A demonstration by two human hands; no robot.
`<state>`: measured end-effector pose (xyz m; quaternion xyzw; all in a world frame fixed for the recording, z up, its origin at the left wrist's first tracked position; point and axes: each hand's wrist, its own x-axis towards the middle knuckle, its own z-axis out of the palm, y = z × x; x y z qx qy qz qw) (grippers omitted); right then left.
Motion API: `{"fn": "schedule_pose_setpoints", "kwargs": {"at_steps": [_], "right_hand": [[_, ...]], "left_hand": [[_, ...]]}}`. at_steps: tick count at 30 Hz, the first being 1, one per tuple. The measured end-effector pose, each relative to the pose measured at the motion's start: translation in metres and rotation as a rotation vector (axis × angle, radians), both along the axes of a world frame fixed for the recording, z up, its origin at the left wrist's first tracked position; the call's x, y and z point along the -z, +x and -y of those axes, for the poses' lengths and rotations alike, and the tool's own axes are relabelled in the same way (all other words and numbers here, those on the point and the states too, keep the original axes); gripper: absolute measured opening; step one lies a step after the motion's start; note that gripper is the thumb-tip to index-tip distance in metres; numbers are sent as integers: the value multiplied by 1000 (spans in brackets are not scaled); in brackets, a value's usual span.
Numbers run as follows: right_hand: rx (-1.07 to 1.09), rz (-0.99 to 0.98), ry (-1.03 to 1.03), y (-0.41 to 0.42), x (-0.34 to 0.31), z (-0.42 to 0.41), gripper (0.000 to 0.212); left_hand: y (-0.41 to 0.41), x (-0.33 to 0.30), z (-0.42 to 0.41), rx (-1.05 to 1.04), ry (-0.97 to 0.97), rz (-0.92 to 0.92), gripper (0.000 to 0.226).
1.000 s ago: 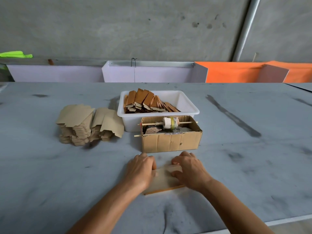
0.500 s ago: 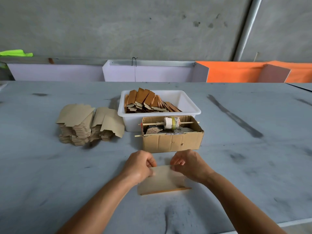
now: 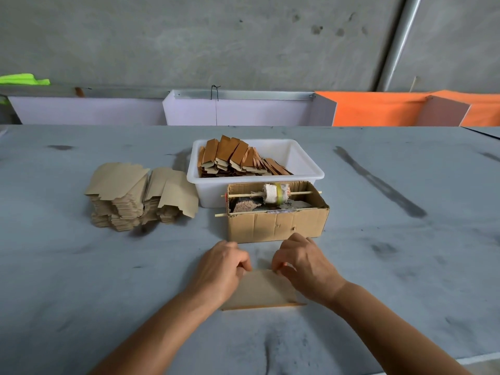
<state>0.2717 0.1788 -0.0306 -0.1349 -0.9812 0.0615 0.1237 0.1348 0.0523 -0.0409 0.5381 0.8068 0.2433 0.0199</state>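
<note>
A flat tan cardboard piece [image 3: 261, 290] lies on the grey table [image 3: 81, 280] in front of me, its near edge showing an orange-brown rim. My left hand [image 3: 219, 269] pinches its far left corner with curled fingers. My right hand [image 3: 305, 263] pinches the far right corner in the same way. Both hands sit just short of an open brown carton [image 3: 276, 226].
The carton holds a stick with a cloth roll [image 3: 273, 193] across its top. Behind it stands a white tub [image 3: 305, 171] of folded brown cardboard pieces [image 3: 232, 158]. A stack of flat tan blanks [image 3: 135, 196] lies at the left. Trays line the wall.
Both hands went from pressing flat on the piece to pinching its far edge. The piece now lies flatter and squarer, a little nearer to me.
</note>
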Motion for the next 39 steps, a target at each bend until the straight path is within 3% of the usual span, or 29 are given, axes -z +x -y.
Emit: {"fn": "schedule_pose_setpoints", "kwargs": {"at_steps": [5, 7, 10, 15, 22, 26, 33, 35, 39], "right_hand": [[-97, -24, 285, 7, -3, 6, 24], [-99, 14, 317, 10, -2, 12, 20], [-32, 93, 326, 13, 1, 21, 14], [62, 56, 232, 14, -1, 36, 28], [81, -18, 239, 17, 3, 29, 34], [145, -86, 82, 27, 10, 24, 27], [115, -103, -226, 48, 15, 17, 24], [90, -88, -339, 56, 11, 17, 36], [62, 24, -282, 64, 11, 13, 63]], "left_hand": [[8, -12, 8, 172, -39, -297, 19], [15, -23, 15, 231, -82, -428, 3], [24, -26, 22, 255, -148, -547, 4], [33, -12, 17, 147, -188, -469, 31], [32, -2, 17, 84, -224, -451, 39], [27, -3, 31, 81, -19, -370, 25], [20, 14, 38, 55, 25, -123, 51], [18, 15, 42, 59, 68, -61, 54], [18, 17, 51, 79, 90, -74, 45]]}}
